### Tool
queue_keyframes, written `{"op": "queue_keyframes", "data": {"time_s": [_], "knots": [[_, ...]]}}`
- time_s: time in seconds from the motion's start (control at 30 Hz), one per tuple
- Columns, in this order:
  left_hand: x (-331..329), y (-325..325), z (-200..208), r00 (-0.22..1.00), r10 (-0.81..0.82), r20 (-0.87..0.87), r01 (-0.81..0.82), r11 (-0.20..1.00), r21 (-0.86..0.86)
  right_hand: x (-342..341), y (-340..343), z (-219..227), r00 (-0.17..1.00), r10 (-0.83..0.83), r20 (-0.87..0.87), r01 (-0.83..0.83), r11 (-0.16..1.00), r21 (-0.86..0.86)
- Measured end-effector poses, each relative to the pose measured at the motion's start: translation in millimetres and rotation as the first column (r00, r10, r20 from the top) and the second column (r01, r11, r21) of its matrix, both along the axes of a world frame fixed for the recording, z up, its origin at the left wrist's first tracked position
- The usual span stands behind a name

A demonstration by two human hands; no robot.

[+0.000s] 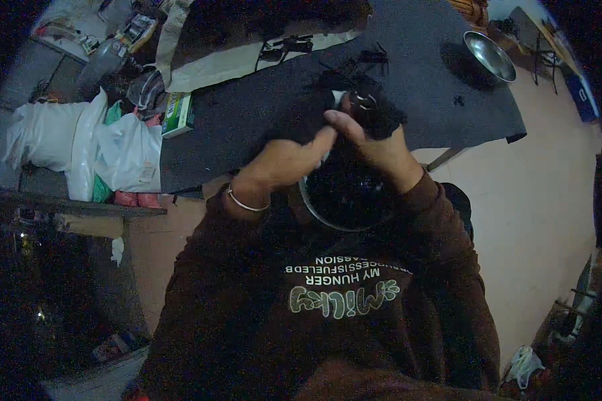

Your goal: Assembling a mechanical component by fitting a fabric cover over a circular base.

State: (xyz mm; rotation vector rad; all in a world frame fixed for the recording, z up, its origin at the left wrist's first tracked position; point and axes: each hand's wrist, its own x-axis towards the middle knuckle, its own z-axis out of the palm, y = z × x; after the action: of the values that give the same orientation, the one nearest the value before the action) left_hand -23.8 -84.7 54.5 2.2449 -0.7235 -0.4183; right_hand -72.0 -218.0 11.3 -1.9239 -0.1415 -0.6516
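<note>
My left hand (289, 159) and my right hand (376, 148) meet above the near edge of the grey-covered table. Both are closed around a small dark thing (362, 101) with a shiny glint; its kind is too dark to make out. A small white patch (338, 97) shows beside it. Dark shapes cover most of the fingers, and only the thumbs and backs of the hands show clearly. Below the hands, close to my body, sits a round bowl (312, 208) with a pale rim and black contents. Thin black pieces (374, 59) lie on the table just beyond my hands.
A light sheet (214, 75) with a dark heap and black scraps spreads across the far table. An empty metal bowl (490, 57) rests at the far right. To the left are a green-and-white box (178, 115) and white plastic bags (124, 150). Pale floor (528, 200) lies right.
</note>
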Motion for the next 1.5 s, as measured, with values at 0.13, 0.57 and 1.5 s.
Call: {"op": "queue_keyframes", "data": {"time_s": [0.13,0.57,1.5], "knots": [[-1.5,9.7,-23.1,0.973,-0.166,0.161,0.191,0.97,-0.153,-2.5,0.1,-1.7,0.997,0.023,-0.074,-0.001,0.957,0.29],[-3.6,2.9,-20.3,0.742,-0.202,0.639,0.307,0.95,-0.055,-12.9,-12.9,-3.3,0.917,0.236,-0.322,-0.227,0.972,0.067],[6.1,18.9,-8.8,0.961,-0.275,0.017,0.274,0.947,-0.17,-19.7,-16.6,-3.3,0.962,0.231,-0.147,-0.199,0.959,0.203]]}}
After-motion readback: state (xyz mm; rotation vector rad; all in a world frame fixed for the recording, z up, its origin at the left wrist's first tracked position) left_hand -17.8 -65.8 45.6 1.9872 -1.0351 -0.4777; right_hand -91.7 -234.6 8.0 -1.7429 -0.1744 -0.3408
